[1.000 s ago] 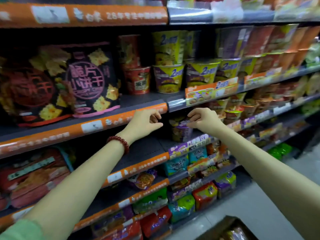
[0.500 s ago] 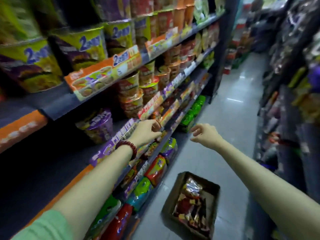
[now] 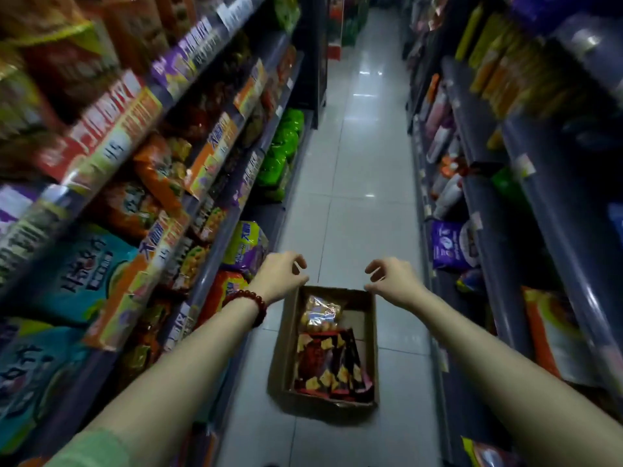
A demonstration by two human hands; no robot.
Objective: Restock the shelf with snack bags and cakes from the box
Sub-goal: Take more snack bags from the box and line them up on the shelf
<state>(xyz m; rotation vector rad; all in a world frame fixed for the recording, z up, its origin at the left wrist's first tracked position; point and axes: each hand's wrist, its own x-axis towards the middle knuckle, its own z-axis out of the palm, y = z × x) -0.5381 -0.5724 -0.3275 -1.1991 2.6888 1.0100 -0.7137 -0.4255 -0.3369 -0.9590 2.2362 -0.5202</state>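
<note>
A brown cardboard box [image 3: 287, 335] lies on the aisle floor below me. Inside it are dark red snack bags [image 3: 332, 364] with yellow crackers printed on them, and a clear bag of small cakes [image 3: 318, 313] at the far end. My left hand [image 3: 281, 276], with a red bead bracelet on its wrist, hovers over the box's far left corner, fingers loosely curled and holding nothing. My right hand [image 3: 392, 279] hovers over the far right corner, also loosely curled and holding nothing. The shelf [image 3: 215, 237] on my left holds many bags.
Stocked shelves line both sides of a narrow aisle. Green bags [image 3: 283, 143] sit low on the left further along. A purple bag [image 3: 451, 246] lies on the low right shelf. The white tiled floor [image 3: 354, 170] runs ahead past the box.
My view has swung from the left shelf down the aisle to the box. Both hands left the shelf edge and dropped to just above the box's far end.
</note>
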